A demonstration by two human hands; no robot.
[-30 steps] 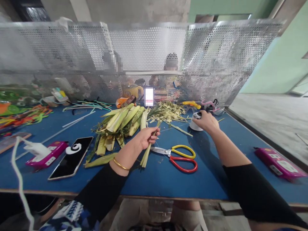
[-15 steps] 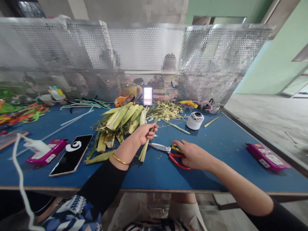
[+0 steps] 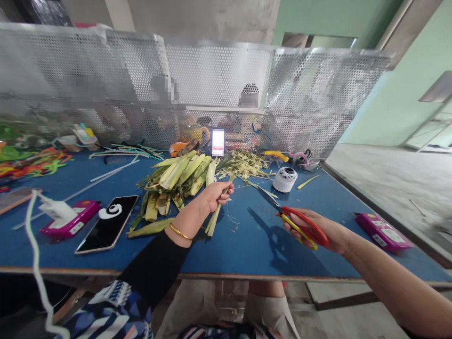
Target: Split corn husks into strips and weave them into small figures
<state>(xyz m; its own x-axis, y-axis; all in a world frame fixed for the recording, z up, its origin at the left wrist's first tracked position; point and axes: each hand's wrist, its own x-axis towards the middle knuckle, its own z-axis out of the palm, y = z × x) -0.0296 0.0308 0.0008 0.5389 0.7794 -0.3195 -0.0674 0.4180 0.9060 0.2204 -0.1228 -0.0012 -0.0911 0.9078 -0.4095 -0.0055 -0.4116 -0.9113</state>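
Note:
A small bundle of corn husk strips (image 3: 213, 223) is pinched in my left hand (image 3: 216, 195), its cut ends pointing down toward me. My right hand (image 3: 319, 228) grips scissors (image 3: 306, 228) with red and yellow handles, lifted off the table so that their shadow falls to the left. The blades point up and left, away from the bundle, and look nearly closed. Just left of my left hand lies a heap of green-yellow corn husks (image 3: 180, 176). Beyond my hands sits a white spool of thread (image 3: 285, 180), with a pile of shredded husk (image 3: 242, 162) farther back.
On the blue table (image 3: 243, 256), a black phone (image 3: 108, 226) and a purple power strip (image 3: 72, 219) lie left; another purple power strip (image 3: 383, 231) is right. A perforated metal screen (image 3: 219, 70) runs along the back, with people behind it. An upright lit phone (image 3: 218, 141) stands there.
My right hand has picked the scissors up from the table and moved right with them, tilting the blades upward. My left hand keeps the husk bundle in nearly the same place.

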